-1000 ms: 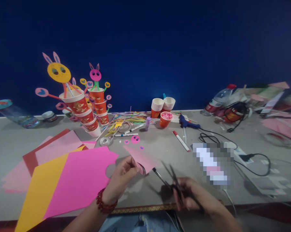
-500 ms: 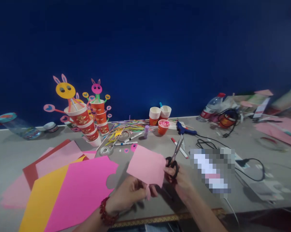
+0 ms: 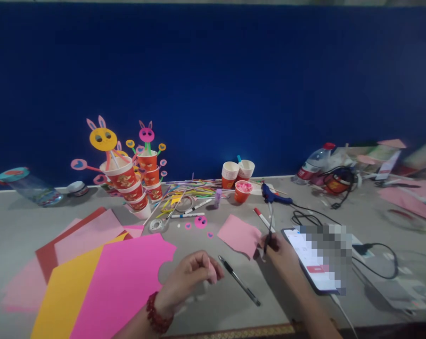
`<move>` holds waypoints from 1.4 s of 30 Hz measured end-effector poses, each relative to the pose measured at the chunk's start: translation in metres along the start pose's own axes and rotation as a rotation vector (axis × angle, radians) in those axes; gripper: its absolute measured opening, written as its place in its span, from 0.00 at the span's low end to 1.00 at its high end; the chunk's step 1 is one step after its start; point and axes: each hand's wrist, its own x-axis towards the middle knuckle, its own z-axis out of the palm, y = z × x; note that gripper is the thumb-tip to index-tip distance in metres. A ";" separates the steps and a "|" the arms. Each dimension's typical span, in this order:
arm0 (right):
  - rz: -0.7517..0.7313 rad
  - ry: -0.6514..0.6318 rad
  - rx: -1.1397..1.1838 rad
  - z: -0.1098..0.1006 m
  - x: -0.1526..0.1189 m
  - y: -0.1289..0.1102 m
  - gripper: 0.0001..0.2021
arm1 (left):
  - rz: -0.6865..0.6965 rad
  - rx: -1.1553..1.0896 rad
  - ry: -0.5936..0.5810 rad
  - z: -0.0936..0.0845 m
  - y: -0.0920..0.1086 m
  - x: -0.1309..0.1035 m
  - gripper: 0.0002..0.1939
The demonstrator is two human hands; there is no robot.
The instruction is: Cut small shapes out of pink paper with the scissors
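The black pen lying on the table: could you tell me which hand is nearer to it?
Left. The left hand is curled just beside the upper end of the black pen, apart from it. The right hand sits further off, gripping scissors by the pink paper piece.

1. The paper sheets [image 3: 103,278] lie overlapped on the table [image 3: 22,226] at the near left.
2. The left hand [image 3: 190,273] rests just right of them, with the pen [image 3: 238,279] lying on the table to its right.
3. Behind the pen lies the paper piece [image 3: 239,234]; the right hand [image 3: 282,249] touches its right edge, holding the scissors [image 3: 268,233].
4. The phone [image 3: 314,263] lies right of that hand.
5. The stacked cups [image 3: 135,188] stand far left; the glue gun [image 3: 273,195] lies behind the scissors.
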 end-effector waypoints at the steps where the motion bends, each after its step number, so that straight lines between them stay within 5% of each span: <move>1: -0.023 0.107 -0.134 0.000 -0.006 -0.001 0.12 | 0.013 -0.001 0.034 0.000 0.001 0.001 0.08; 3: -0.048 0.257 -0.258 0.005 -0.021 -0.012 0.15 | 0.035 -0.007 0.102 0.001 0.002 0.003 0.08; 10: -0.010 -0.192 0.367 0.077 -0.073 -0.066 0.17 | 0.133 0.003 0.231 0.009 -0.005 0.010 0.09; 16: 0.034 -0.215 0.467 0.105 -0.077 -0.078 0.17 | 0.245 -0.010 0.310 0.009 -0.014 0.011 0.11; 24: 0.025 -0.207 0.478 0.108 -0.070 -0.075 0.15 | 0.270 0.016 0.287 0.007 -0.020 0.010 0.09; 31: 0.013 -0.575 0.287 0.080 -0.046 -0.091 0.14 | 0.200 0.219 0.030 -0.010 0.011 0.004 0.12; 36: -0.057 -0.834 0.080 0.069 -0.036 -0.098 0.11 | 0.085 0.585 -0.073 -0.020 0.035 0.005 0.07; 42: -0.138 -0.933 0.013 0.071 -0.030 -0.099 0.11 | 0.164 0.763 -0.185 -0.020 0.042 0.005 0.04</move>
